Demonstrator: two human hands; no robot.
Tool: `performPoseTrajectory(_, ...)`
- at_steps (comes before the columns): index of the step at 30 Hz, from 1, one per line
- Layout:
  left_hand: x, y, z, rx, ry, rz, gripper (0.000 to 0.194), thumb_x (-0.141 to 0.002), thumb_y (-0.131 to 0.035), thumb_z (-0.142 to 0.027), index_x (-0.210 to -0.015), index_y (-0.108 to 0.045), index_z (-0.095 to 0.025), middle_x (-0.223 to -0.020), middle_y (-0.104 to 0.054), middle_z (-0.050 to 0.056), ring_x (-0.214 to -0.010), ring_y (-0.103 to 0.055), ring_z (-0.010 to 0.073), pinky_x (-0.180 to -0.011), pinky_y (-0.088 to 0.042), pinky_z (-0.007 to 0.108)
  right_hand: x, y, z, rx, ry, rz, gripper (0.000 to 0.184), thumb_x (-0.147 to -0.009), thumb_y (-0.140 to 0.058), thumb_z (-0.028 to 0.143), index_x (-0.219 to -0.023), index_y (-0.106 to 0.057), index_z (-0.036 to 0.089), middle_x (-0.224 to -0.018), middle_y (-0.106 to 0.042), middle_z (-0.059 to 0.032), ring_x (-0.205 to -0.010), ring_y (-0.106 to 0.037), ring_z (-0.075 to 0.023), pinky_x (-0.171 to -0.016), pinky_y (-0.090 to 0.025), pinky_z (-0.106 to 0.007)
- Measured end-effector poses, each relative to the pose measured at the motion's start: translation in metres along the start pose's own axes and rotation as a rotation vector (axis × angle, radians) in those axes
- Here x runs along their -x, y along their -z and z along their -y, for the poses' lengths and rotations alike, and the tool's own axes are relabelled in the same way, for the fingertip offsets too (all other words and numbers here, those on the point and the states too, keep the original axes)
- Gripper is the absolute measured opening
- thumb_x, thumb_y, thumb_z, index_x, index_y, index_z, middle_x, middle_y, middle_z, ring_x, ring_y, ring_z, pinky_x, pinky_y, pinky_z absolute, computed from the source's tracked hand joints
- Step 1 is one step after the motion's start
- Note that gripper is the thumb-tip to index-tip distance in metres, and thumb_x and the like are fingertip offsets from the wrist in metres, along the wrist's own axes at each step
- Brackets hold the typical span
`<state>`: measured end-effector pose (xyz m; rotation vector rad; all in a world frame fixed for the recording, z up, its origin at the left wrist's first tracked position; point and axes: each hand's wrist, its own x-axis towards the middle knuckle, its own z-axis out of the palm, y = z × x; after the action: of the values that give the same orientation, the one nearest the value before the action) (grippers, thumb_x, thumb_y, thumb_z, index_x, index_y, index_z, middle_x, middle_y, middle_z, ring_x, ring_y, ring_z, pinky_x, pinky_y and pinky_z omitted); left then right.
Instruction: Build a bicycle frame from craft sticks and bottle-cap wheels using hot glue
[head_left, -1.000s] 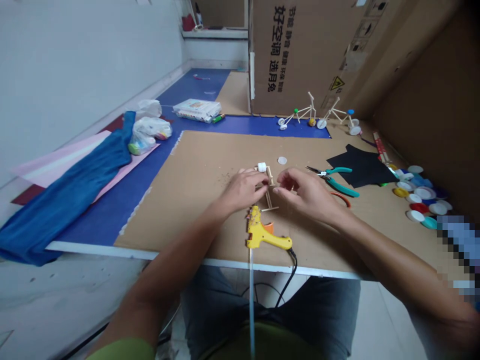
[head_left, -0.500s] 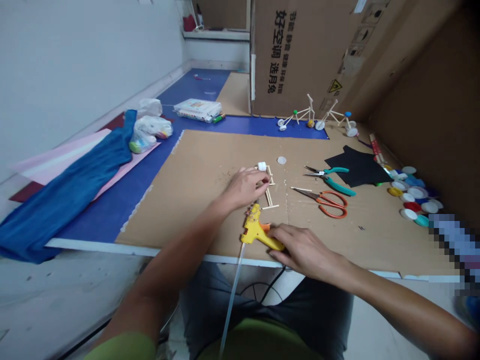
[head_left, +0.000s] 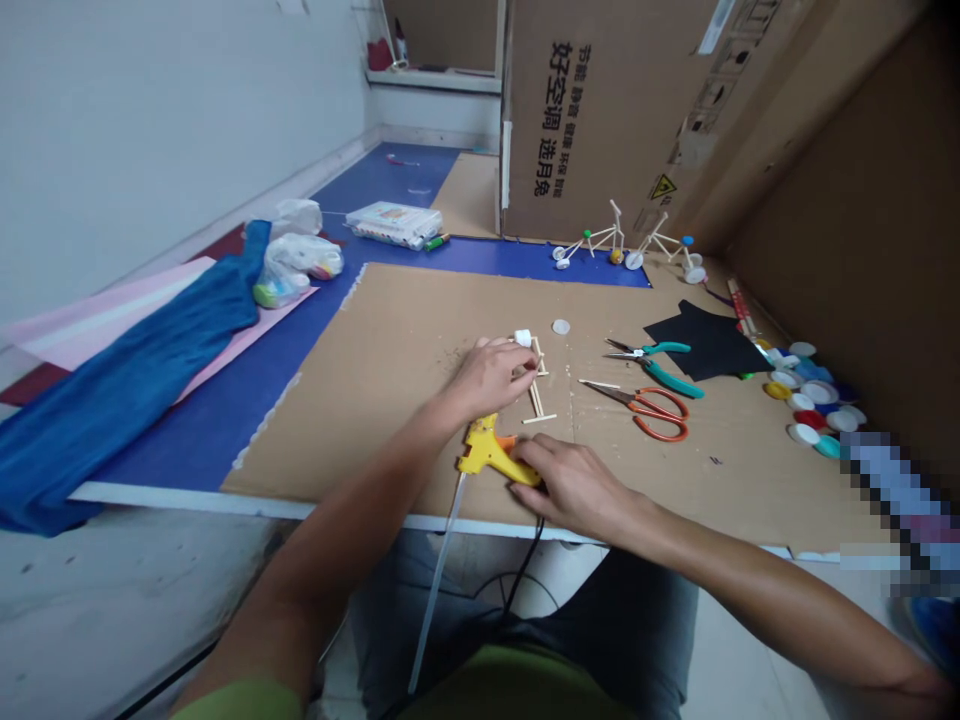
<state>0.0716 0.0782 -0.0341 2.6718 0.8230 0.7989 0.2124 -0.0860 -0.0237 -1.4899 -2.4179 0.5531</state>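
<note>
My right hand is wrapped round the handle of a yellow hot glue gun, near the table's front edge. A long translucent glue stick sticks out of its back, and its nozzle is hidden under my left arm and hand. My left hand rests over a small frame of thin wooden sticks, thumb and index finger closed on its upper part. A white bottle cap sits at the frame's far end, just beyond my fingers. Part of the frame is covered by the hand.
Right of the frame lie teal-handled pliers, orange-handled scissors and a translucent disc. Farther right are black sheet material and several bottle caps. Stick models with cap wheels stand before a cardboard box.
The glue gun in my right hand has moved left, so its nozzle has passed out of sight by my left hand. My left hand stays at the stick frame.
</note>
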Motion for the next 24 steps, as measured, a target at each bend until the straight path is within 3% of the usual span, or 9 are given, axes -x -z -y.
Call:
performPoseTrajectory(5, -0.001, 0.002, -0.001, 0.0, 0.005, 0.008, 0.011, -0.092, -0.06, -0.023, -0.092, -0.071, -0.023, -0.095, -0.076, 0.003, -0.096, -0.066, 0.0219, -0.085, -0.041, 0.036, -0.008, -0.002, 0.004, -0.014, -0.015, -0.036, 0.029, -0.096, -0.061, 0.036, -0.118, -0.061, 0.016, -0.108, -0.071, -0.0108, -0.091, -0.067, -0.0234, -0.076, -0.048, -0.033)
performPoseTrajectory(8, 0.0, 0.002, -0.001, -0.004, -0.005, 0.004, 0.011, -0.093, -0.059, -0.024, -0.091, -0.071, -0.023, -0.096, -0.076, 0.003, -0.095, -0.067, 0.0214, -0.084, -0.041, 0.036, -0.006, 0.01, -0.001, -0.035, -0.001, -0.064, 0.029, -0.098, -0.06, 0.04, -0.117, -0.064, 0.018, -0.107, -0.072, -0.01, -0.092, -0.067, -0.0228, -0.077, -0.048, -0.032)
performPoseTrajectory(11, 0.001, -0.001, 0.002, -0.005, -0.015, -0.01, 0.011, -0.093, -0.06, -0.024, -0.092, -0.071, -0.024, -0.096, -0.076, 0.002, -0.094, -0.067, 0.0211, -0.083, -0.041, 0.035, -0.002, 0.039, -0.029, 0.064, -0.068, -0.152, 0.021, -0.103, -0.051, 0.029, -0.11, -0.069, 0.021, -0.106, -0.073, -0.0089, -0.094, -0.067, -0.022, -0.081, -0.047, -0.032)
performPoseTrajectory(14, 0.001, -0.004, 0.004, -0.006, -0.03, -0.018, 0.01, -0.092, -0.061, -0.025, -0.091, -0.07, -0.024, -0.093, -0.076, 0.002, -0.093, -0.067, 0.0211, -0.082, -0.04, 0.036, -0.001, 0.072, -0.075, 0.296, -0.289, -0.236, 0.027, -0.102, -0.046, 0.024, -0.102, -0.073, 0.019, -0.106, -0.074, -0.0118, -0.093, -0.067, -0.0251, -0.077, -0.044, -0.032)
performPoseTrajectory(16, 0.001, -0.004, 0.004, -0.008, -0.032, -0.023, 0.01, -0.092, -0.061, -0.025, -0.091, -0.07, -0.025, -0.093, -0.076, 0.002, -0.093, -0.067, 0.0213, -0.082, -0.04, 0.036, -0.004, 0.087, -0.104, 0.426, -0.354, -0.113, 0.029, -0.1, -0.046, 0.02, -0.1, -0.075, 0.017, -0.104, -0.074, -0.0128, -0.088, -0.067, -0.025, -0.073, -0.042, -0.031)
performPoseTrajectory(19, 0.0, -0.003, 0.004, -0.011, -0.029, -0.02, 0.009, -0.092, -0.061, -0.025, -0.091, -0.07, -0.024, -0.093, -0.076, 0.002, -0.093, -0.067, 0.0214, -0.082, -0.04, 0.036, -0.01, 0.096, -0.132, 0.477, -0.315, 0.07, 0.025, -0.095, -0.05, 0.017, -0.098, -0.076, 0.019, -0.1, -0.075, -0.0103, -0.087, -0.067, -0.0231, -0.071, -0.04, -0.029)
performPoseTrajectory(24, 0.0, -0.002, 0.003, -0.01, -0.029, -0.013, 0.01, -0.092, -0.061, -0.025, -0.09, -0.07, -0.024, -0.093, -0.076, 0.002, -0.093, -0.067, 0.0215, -0.082, -0.04, 0.036, -0.021, 0.094, -0.132, 0.519, -0.24, 0.13, 0.023, -0.095, -0.051, 0.021, -0.094, -0.073, 0.019, -0.099, -0.075, -0.0114, -0.083, -0.066, -0.0239, -0.066, -0.038, -0.03)
